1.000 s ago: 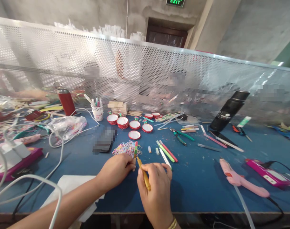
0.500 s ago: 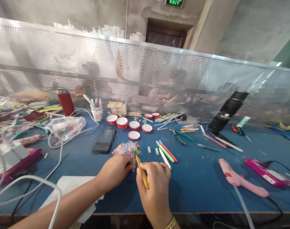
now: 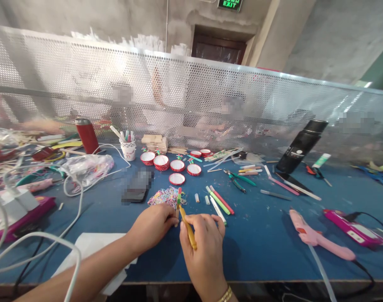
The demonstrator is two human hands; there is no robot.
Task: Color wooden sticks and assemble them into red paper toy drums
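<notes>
Between the thumb and fingers of my left hand (image 3: 156, 224) is a thin wooden craft stick (image 3: 179, 199), its far end coloured red and green. My right hand (image 3: 205, 243) grips a yellow marker (image 3: 188, 231), whose tip meets or nearly meets the stick below the green band. Just beyond my left hand lies a heap of pastel rubber bands (image 3: 164, 196). To the right of the stick rest loose marker caps (image 3: 196, 197), a green marker (image 3: 221, 202), a red marker (image 3: 224, 200) and a white one (image 3: 218, 210).
Several round red-rimmed lids (image 3: 177, 179) stand farther back. A phone (image 3: 139, 186) lies at left, near white cables (image 3: 81, 209). Pliers (image 3: 235, 181), a pink glue gun (image 3: 317, 239) and a black bottle (image 3: 301, 147) are at right. A perforated metal screen (image 3: 191, 92) closes the back.
Hardly anything differs. Both hands keep their place, the marker tip still at the stick; the view has shifted very slightly.
</notes>
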